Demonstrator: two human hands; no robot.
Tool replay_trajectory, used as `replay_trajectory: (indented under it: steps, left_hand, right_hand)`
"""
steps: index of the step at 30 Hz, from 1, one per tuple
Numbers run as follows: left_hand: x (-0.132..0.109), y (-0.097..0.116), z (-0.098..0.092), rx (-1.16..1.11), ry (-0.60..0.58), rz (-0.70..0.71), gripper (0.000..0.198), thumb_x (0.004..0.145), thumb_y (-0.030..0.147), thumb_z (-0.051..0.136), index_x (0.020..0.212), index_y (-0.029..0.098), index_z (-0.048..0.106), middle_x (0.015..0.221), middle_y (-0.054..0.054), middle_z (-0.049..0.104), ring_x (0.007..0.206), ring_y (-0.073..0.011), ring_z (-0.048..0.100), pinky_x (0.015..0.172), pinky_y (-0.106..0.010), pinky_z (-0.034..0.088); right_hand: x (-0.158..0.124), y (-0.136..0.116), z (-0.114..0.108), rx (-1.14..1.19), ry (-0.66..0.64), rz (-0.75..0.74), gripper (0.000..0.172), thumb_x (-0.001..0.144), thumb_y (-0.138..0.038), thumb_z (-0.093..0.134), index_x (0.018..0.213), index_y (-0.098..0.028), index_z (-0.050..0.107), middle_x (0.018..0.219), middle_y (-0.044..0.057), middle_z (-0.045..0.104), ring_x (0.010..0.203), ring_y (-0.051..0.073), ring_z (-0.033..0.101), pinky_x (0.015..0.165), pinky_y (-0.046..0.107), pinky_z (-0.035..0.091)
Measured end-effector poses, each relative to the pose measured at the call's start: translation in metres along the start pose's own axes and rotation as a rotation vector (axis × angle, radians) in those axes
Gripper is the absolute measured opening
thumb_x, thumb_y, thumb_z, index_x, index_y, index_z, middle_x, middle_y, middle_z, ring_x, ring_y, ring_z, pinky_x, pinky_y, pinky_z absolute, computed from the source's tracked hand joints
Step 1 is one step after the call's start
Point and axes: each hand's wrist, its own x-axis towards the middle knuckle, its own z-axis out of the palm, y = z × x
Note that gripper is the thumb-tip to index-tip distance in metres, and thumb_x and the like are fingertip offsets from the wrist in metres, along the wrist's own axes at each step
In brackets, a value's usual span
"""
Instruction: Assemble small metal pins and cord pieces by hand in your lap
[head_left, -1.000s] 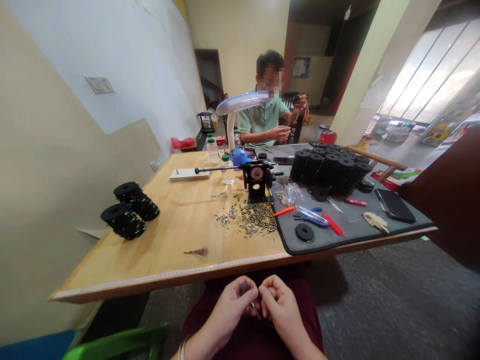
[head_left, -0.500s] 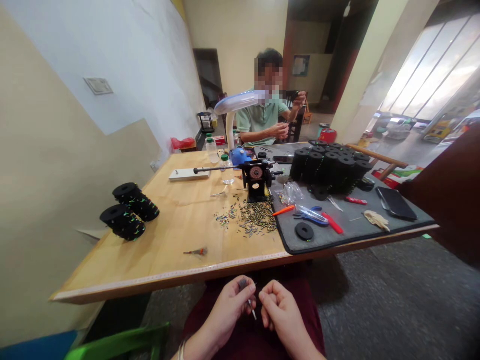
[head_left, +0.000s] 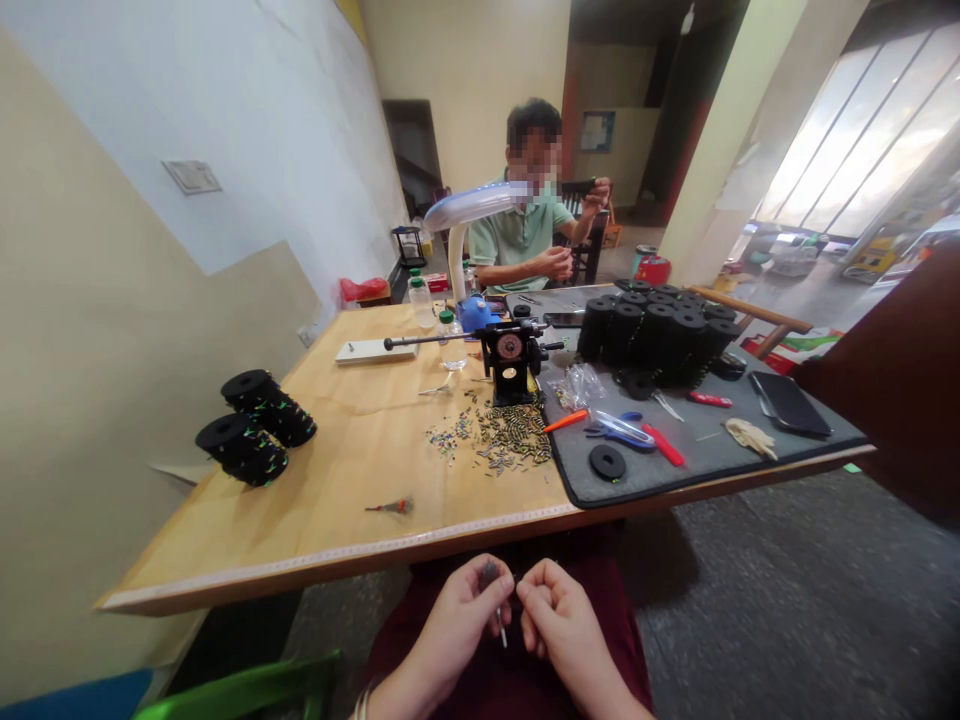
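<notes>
My left hand [head_left: 459, 618] and my right hand [head_left: 556, 620] are held close together over my lap, below the front edge of the wooden table [head_left: 352, 500]. The left hand pinches a small dark piece [head_left: 488, 574] at the thumb tip, and a thin pale pin [head_left: 500, 624] hangs down between the two hands. The right hand's fingers are curled shut; what they pinch is too small to name. On the table ahead lies a scatter of small metal beads [head_left: 504, 440] in front of a black hand-crank winder [head_left: 510, 360].
Two black spools [head_left: 255, 425] lie at the table's left. A grey mat [head_left: 675, 440] holds several black spools [head_left: 660, 335], scissors [head_left: 619, 430], a black disc [head_left: 607, 462] and a phone [head_left: 787, 403]. A person in a green shirt [head_left: 525, 235] sits at the far end behind a lamp [head_left: 469, 210].
My hands have drawn slightly apart and the pale pin now hangs visibly between them. The view has shifted a little; the person opposite keeps a hand raised.
</notes>
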Motion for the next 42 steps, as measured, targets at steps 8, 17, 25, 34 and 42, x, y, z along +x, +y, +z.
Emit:
replay_trajectory:
  steps: [8, 17, 25, 34, 42]
  left_hand:
    - [-0.001, -0.001, 0.003, 0.178, 0.011, -0.007, 0.041, 0.071, 0.056, 0.064, 0.073, 0.017, 0.052, 0.044, 0.006, 0.051, 0.033, -0.0049, 0.035, 0.035, -0.017, 0.025]
    - [-0.004, 0.000, 0.005, 0.236, -0.008, 0.019, 0.024, 0.075, 0.038, 0.062, 0.071, 0.016, 0.054, 0.046, 0.005, 0.052, 0.041, -0.0083, 0.043, 0.043, -0.020, 0.035]
    - [-0.001, 0.001, 0.005, 0.291, 0.047, 0.110, 0.009, 0.070, 0.022, 0.059, 0.064, 0.016, 0.055, 0.055, 0.005, 0.047, 0.051, -0.0098, 0.040, 0.051, -0.022, 0.033]
    - [-0.001, 0.003, 0.002, 0.274, 0.094, 0.130, 0.015, 0.071, 0.029, 0.067, 0.068, 0.014, 0.064, 0.059, 0.001, 0.056, 0.056, -0.0122, 0.045, 0.054, -0.023, 0.034]
    - [0.000, 0.006, -0.004, 0.094, 0.074, 0.141, 0.019, 0.075, 0.034, 0.066, 0.078, 0.015, 0.063, 0.067, 0.001, 0.055, 0.060, -0.0116, 0.047, 0.055, -0.021, 0.038]
  right_hand:
    - [0.005, 0.006, -0.001, 0.055, -0.027, -0.020, 0.048, 0.071, -0.064, 0.061, 0.078, -0.018, 0.049, 0.038, -0.010, 0.048, 0.032, 0.004, 0.032, 0.036, 0.016, 0.021]
    - [0.007, 0.007, -0.007, 0.108, 0.005, -0.022, 0.045, 0.074, -0.062, 0.061, 0.071, -0.020, 0.046, 0.039, -0.010, 0.046, 0.033, 0.004, 0.027, 0.037, 0.018, 0.018]
    - [0.005, -0.002, -0.007, 0.098, 0.018, -0.085, 0.045, 0.074, -0.060, 0.063, 0.067, -0.019, 0.046, 0.042, -0.011, 0.039, 0.039, 0.005, 0.027, 0.042, 0.019, 0.017]
    - [0.007, 0.001, -0.008, 0.062, -0.070, -0.093, 0.037, 0.077, -0.054, 0.060, 0.071, -0.020, 0.047, 0.045, -0.011, 0.038, 0.042, 0.006, 0.028, 0.043, 0.020, 0.019]
    - [-0.001, -0.007, -0.005, -0.266, -0.126, -0.151, 0.012, 0.072, -0.023, 0.052, 0.062, -0.019, 0.045, 0.051, -0.008, 0.036, 0.049, 0.008, 0.029, 0.048, 0.022, 0.023]
